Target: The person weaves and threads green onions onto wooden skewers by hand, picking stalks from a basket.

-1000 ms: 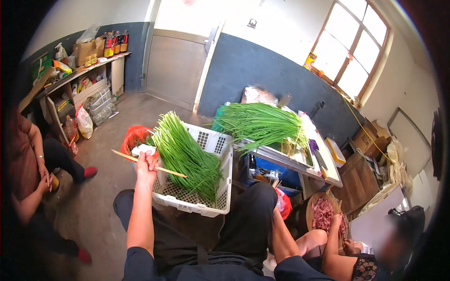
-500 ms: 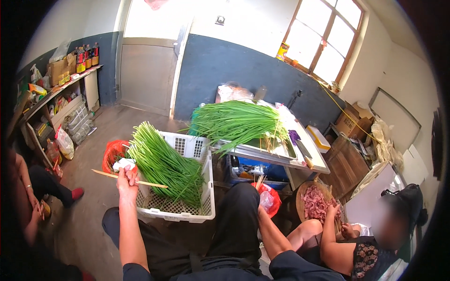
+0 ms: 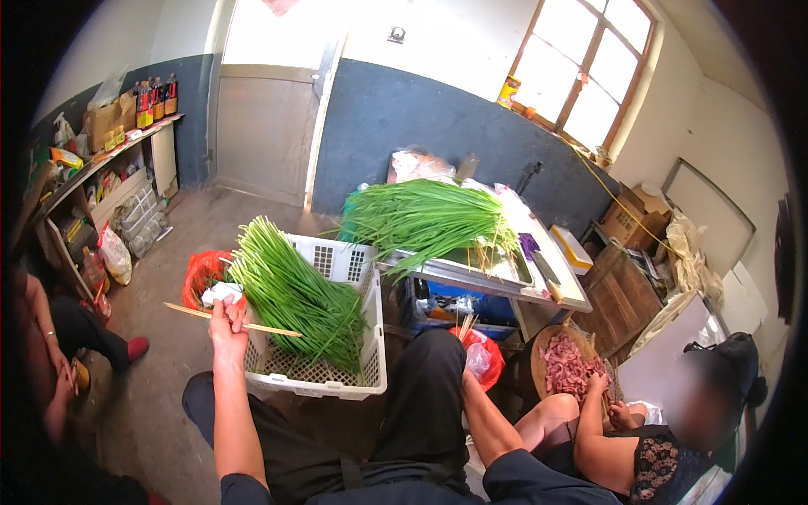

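My left hand (image 3: pixel 226 332) is closed around pale bamboo skewers (image 3: pixel 274 330), held crosswise in front of a white plastic crate (image 3: pixel 316 390); I cannot count them. Long green garlic chives (image 3: pixel 299 299) fill much of the crate, stalk ends leaning over its far left corner. Just beyond that hand sits a red plastic bag (image 3: pixel 202 273) with something white at its mouth. My right hand (image 3: pixel 468 380) is down beside my right knee, fingers hidden. Close by, thin sticks (image 3: pixel 465 326) poke up near another red bag (image 3: pixel 488 362); whether that hand touches them is unclear.
A table (image 3: pixel 572 290) ahead bears a large heap of chives (image 3: pixel 438 215) and a knife (image 3: pixel 549 278). At right, a person (image 3: pixel 623 450) handles cut meat (image 3: pixel 571 364) in a round container. Another person (image 3: pixel 59 353) sits at left. Shelves (image 3: pixel 126 164) stand behind.
Almost nothing differs. My left hand stays closed on the skewers in the same spot, and the person at right shifts a hand slightly by the meat.
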The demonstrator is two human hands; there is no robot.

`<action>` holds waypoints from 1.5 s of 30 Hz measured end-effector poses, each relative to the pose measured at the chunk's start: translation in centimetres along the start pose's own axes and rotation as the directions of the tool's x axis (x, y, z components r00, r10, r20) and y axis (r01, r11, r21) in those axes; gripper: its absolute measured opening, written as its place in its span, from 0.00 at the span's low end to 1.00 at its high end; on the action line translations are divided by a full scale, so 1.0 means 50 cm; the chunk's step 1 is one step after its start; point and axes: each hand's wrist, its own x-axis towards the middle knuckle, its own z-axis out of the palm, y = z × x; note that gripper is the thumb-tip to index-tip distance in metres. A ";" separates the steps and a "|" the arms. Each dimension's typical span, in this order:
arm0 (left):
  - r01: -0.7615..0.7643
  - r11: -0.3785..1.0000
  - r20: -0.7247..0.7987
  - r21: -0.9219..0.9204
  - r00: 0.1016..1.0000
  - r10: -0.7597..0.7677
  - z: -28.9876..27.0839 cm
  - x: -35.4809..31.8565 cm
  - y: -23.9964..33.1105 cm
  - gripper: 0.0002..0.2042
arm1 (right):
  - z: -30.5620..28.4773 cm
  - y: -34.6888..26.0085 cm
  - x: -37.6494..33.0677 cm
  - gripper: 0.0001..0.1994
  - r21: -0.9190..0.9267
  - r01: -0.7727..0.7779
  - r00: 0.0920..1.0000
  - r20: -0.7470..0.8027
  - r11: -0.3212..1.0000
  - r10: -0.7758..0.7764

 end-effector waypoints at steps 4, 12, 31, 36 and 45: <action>-0.005 1.000 -0.016 0.021 1.000 0.006 0.009 -0.009 0.002 0.18 | -0.006 0.008 0.006 0.13 0.011 -0.014 1.000 -0.004 1.000 0.014; 0.003 0.999 0.029 0.053 1.000 -0.005 0.043 -0.015 -0.011 0.19 | -0.044 0.027 0.024 0.13 0.119 -0.043 0.999 -0.018 0.992 0.046; -0.015 0.997 -0.042 0.074 0.999 0.018 0.035 -0.049 0.017 0.15 | -0.029 0.108 0.124 0.14 0.552 -0.123 0.992 0.043 0.824 0.119; -0.026 0.992 -0.042 0.122 0.999 0.032 0.048 -0.052 0.014 0.17 | -0.017 0.120 0.148 0.14 0.595 -0.119 0.992 0.035 0.795 0.123; 0.003 0.984 -0.099 0.176 0.995 0.015 0.056 -0.043 0.007 0.17 | -0.005 0.136 0.154 0.14 0.621 -0.119 0.989 0.008 0.775 0.145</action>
